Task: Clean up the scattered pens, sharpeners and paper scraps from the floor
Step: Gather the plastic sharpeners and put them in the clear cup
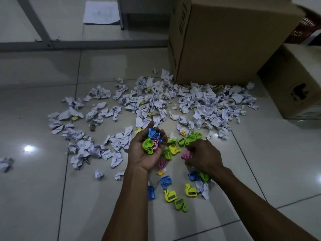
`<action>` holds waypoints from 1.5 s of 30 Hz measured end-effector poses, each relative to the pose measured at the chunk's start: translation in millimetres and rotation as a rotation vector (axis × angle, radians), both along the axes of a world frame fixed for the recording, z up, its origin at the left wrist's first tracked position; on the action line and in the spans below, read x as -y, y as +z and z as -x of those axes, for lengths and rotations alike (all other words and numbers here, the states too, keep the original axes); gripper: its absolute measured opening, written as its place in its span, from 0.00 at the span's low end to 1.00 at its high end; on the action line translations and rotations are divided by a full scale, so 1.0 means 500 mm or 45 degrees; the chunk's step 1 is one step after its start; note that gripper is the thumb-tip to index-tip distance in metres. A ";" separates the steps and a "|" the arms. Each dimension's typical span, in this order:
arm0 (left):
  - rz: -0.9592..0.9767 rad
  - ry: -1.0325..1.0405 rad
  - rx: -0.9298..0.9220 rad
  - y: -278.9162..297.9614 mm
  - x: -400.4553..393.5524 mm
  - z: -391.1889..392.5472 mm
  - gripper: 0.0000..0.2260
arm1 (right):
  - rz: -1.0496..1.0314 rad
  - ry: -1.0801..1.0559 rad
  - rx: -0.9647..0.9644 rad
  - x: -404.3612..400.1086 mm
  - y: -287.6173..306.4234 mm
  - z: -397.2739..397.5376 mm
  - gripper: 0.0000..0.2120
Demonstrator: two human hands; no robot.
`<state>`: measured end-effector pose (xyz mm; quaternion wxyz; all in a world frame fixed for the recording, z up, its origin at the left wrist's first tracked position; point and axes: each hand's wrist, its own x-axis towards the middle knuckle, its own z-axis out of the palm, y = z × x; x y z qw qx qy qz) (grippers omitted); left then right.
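Note:
My left hand [139, 153] is cupped palm up and holds several swan-shaped sharpeners [152, 142], blue, green and pink. My right hand [202, 156] is palm down on the floor with its fingers closed around a pink sharpener [186, 155]. Loose sharpeners lie around both hands: green ones [191, 137] beyond the right hand, yellow ones [171, 195] and a blue one [165, 181] nearer me. Crumpled paper scraps [152, 101] are spread widely over the tiles beyond my hands. A metal pen tip [86, 160] shows under scraps at the left.
A large cardboard box [225, 40] stands at the back right, with a smaller box [295, 84] beside it. A flat white sheet [101, 13] lies under grey furniture legs [121, 13] at the back. One stray scrap [6, 164] sits at the far left.

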<state>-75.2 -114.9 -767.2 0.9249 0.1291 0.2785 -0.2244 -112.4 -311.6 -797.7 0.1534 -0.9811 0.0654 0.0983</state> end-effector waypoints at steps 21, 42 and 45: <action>0.114 -0.153 0.041 0.006 0.014 0.009 0.15 | -0.575 0.151 0.391 -0.077 0.112 -0.058 0.20; 0.256 -0.003 0.072 -0.004 -0.018 -0.010 0.16 | -0.479 0.024 0.026 0.029 0.082 -0.046 0.09; 0.264 0.002 0.109 -0.004 -0.027 -0.012 0.21 | -0.382 0.143 -0.092 0.049 0.072 -0.034 0.05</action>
